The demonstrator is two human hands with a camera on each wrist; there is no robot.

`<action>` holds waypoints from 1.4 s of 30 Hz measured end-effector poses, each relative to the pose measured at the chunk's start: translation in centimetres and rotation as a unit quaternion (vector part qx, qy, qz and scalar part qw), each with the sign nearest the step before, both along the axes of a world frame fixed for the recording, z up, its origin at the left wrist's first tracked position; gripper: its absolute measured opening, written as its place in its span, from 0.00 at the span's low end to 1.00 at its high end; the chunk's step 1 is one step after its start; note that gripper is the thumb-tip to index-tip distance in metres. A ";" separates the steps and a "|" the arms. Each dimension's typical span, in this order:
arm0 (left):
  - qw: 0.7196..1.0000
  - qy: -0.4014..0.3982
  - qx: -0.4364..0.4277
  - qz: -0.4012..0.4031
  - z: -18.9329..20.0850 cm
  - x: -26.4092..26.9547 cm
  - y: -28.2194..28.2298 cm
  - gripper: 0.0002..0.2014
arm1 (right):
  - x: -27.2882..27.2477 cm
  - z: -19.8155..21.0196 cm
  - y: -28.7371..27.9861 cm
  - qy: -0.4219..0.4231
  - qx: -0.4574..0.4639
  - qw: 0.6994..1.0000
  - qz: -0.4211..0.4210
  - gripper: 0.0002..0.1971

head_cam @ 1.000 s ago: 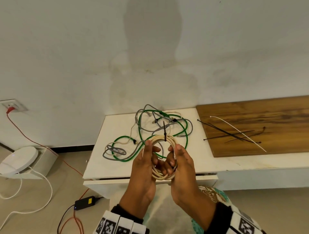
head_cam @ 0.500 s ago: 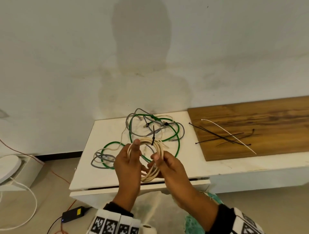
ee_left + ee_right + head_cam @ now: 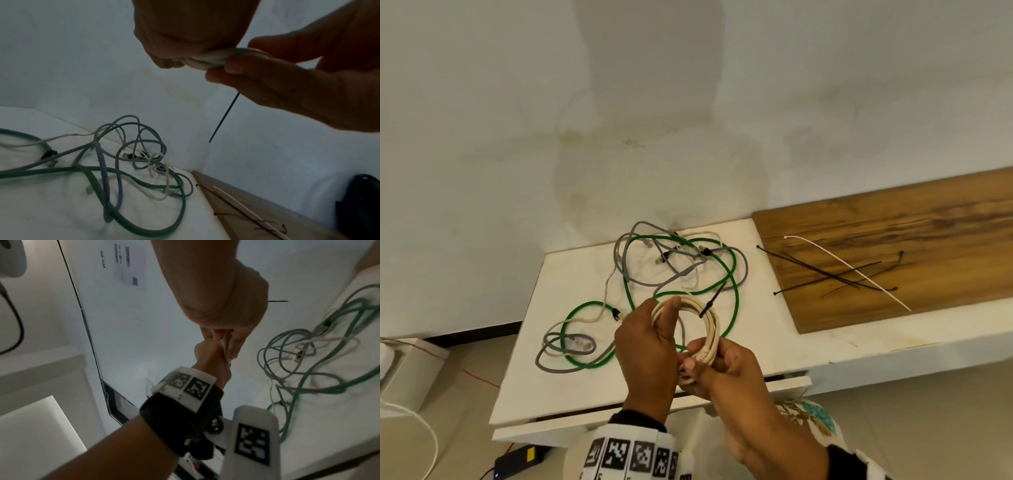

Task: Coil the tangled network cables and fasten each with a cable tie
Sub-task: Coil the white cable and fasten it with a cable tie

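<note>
I see both hands holding the cream coil (image 3: 707, 329) above the tabletop (image 3: 571, 274), near its front edge. Left hand (image 3: 647, 346) grips the coil's left side, thumb up along it. Right hand (image 3: 726, 370) pinches the bottom strands. A black cable tie (image 3: 711, 300) wraps the coil, tail sticking up. Green and grey tangled cables (image 3: 681, 267) lie behind the coil; spare ties (image 3: 835, 274) on the wooden board (image 3: 928, 233) to its right.

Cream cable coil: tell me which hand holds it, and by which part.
Both hold the cream cable coil. The left hand grips its left side, thumb at the top; the right hand pinches its lower strands.
</note>
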State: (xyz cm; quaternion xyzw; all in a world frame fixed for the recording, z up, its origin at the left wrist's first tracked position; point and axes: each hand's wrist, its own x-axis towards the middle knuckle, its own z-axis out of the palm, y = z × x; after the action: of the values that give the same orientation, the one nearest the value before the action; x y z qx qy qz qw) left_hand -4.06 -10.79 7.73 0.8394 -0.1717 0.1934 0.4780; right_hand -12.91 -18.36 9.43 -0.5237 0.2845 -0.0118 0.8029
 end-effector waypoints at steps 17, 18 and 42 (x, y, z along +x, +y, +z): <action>0.901 0.348 -0.202 -0.163 -3.5 5.4 -4.5 0.35 | 8.7 -3.2 -21.7 -0.031 -0.237 0.962 -0.132 0.13; 0.897 0.357 -0.201 -0.167 -3.8 5.5 -4.4 0.36 | 9.8 -4.0 -24.1 -0.008 -0.287 0.945 -0.156 0.13; 0.854 0.463 -0.117 -0.204 -8.0 9.1 -3.5 0.57 | 18.4 -13.4 -40.5 0.182 -0.850 0.442 0.224 0.23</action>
State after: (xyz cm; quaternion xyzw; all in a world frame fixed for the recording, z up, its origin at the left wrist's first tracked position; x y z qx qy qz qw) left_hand 5.05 -14.30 -0.30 0.7155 -0.0738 -0.3012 0.6260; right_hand 5.47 -58.82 -3.98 -0.9792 0.1447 0.0283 -0.1396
